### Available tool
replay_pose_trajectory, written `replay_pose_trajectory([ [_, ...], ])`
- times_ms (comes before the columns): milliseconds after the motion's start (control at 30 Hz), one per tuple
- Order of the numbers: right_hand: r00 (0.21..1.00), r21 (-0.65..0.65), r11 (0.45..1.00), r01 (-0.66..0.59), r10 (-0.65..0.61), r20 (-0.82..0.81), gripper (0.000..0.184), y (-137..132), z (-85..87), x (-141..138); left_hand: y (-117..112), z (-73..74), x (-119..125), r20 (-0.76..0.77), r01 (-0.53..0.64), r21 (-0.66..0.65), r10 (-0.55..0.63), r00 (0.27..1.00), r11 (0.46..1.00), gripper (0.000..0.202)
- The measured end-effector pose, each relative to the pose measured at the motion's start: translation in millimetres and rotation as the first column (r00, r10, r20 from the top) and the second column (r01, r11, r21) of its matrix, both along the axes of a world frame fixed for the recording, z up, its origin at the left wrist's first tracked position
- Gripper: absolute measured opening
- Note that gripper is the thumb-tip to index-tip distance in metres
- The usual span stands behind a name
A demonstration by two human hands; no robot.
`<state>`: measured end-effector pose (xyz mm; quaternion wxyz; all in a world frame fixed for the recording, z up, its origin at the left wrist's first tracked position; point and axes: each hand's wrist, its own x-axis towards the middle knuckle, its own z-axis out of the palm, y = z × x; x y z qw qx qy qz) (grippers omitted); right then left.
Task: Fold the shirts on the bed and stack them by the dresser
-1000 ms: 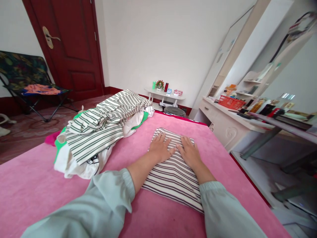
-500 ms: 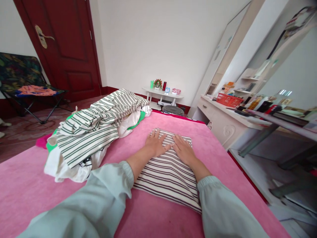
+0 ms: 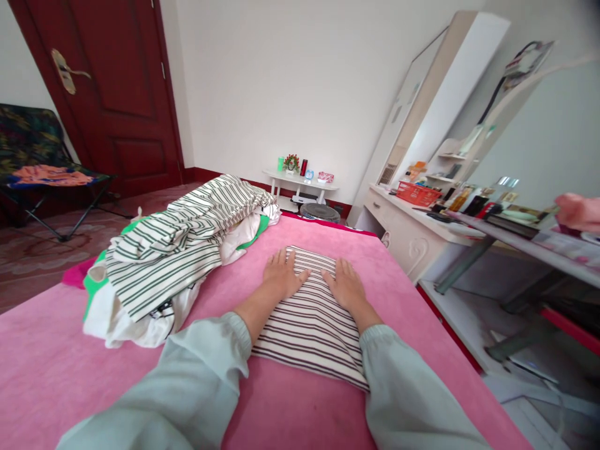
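Note:
A folded garment with dark and white stripes [image 3: 307, 325] lies on the pink bed cover [image 3: 276, 412] in front of me. My left hand [image 3: 282, 277] rests flat on its far left edge, thumb pointing inward. On the far right edge lies my right hand [image 3: 347, 289], also flat, with its fingers pointing away from me. Neither hand grips the cloth. Both palms hide parts of the garment's sides. To the left is a loose heap of clothes, with a green-and-white striped garment [image 3: 164, 262] on top and white and green cloth beneath.
A folding chair [image 3: 47, 175] with orange cloth on it stands by the red door [image 3: 98, 94]. On the right, a dressing table [image 3: 412, 231] holds a red basket [image 3: 419, 194] and several bottles. A low white table [image 3: 302, 181] is against the far wall.
My hands have moved apart, from near the middle of the striped garment out to its side edges. The view has shifted slightly to the right.

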<state>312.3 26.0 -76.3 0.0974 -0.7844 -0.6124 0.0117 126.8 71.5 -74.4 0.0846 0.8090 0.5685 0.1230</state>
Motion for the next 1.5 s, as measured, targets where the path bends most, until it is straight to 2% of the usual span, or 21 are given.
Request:
replay_pose_trajectory([
  [233,0.998,-0.011,0.998,0.057,-0.057,-0.007,0.079,-22.2,-3.5,-1.0,-19.5,0.7,-14.0,-0.029,-0.021,0.023,0.021,0.999,1.000,0.085],
  [500,0.996,-0.048,0.995,0.083,-0.084,-0.009,0.079,-51.2,-1.9,-4.9,-40.1,-5.6,-28.4,-0.031,-0.016,0.056,0.018,0.999,0.998,0.085],
  [600,0.995,-0.026,0.995,0.095,-0.096,-0.021,0.076,-58.6,-1.3,-5.3,-47.0,-6.6,-32.9,-0.031,-0.006,0.064,0.008,0.999,0.998,0.081],
  [700,0.995,0.065,0.994,0.090,-0.088,-0.037,0.069,-66.3,4.8,-6.2,-56.4,-0.5,-36.1,-0.008,-0.008,0.096,0.009,1.000,0.995,0.074],
  [800,1.000,0.230,0.973,0.022,-0.018,-0.020,0.059,-73.6,16.3,-14.8,-68.1,13.4,-33.2,0.022,-0.016,0.212,0.012,1.000,0.977,0.060],
  [900,0.988,0.298,0.944,-0.143,0.154,-0.013,0.053,-77.1,23.4,-34.3,-79.3,25.0,-22.4,0.039,0.098,0.311,-0.116,0.993,0.945,0.043],
  [1000,0.950,0.211,0.933,-0.291,0.309,-0.056,0.054,-75.9,20.1,-53.7,-86.0,24.1,-11.2,0.053,0.262,0.232,-0.281,0.958,0.937,0.047],
  [1067,0.939,0.118,0.938,-0.326,0.336,-0.071,0.055,-74.0,15.3,-58.5,-87.3,18.0,-8.2,0.048,0.315,0.143,-0.324,0.945,0.938,0.051],
  [1133,0.950,0.043,0.951,-0.305,0.307,-0.057,0.056,-72.4,12.0,-54.9,-86.6,11.6,-8.8,0.032,0.317,0.097,-0.321,0.946,0.943,0.054],
  [1233,0.981,-0.009,0.982,-0.190,0.190,-0.023,0.060,-71.2,11.8,-40.6,-84.3,6.1,-11.1,0.009,0.280,0.101,-0.282,0.959,0.955,0.055],
  [1367,0.999,-0.034,0.999,-0.028,0.027,-0.027,0.065,-70.5,12.0,-25.9,-82.0,4.4,-10.1,0.012,0.139,0.110,-0.141,0.990,0.984,0.057],
  [1500,0.999,-0.018,1.000,0.006,-0.007,-0.033,0.069,-66.3,7.9,-19.6,-80.7,3.3,-8.9,0.016,0.080,0.110,-0.082,0.996,0.991,0.060],
])
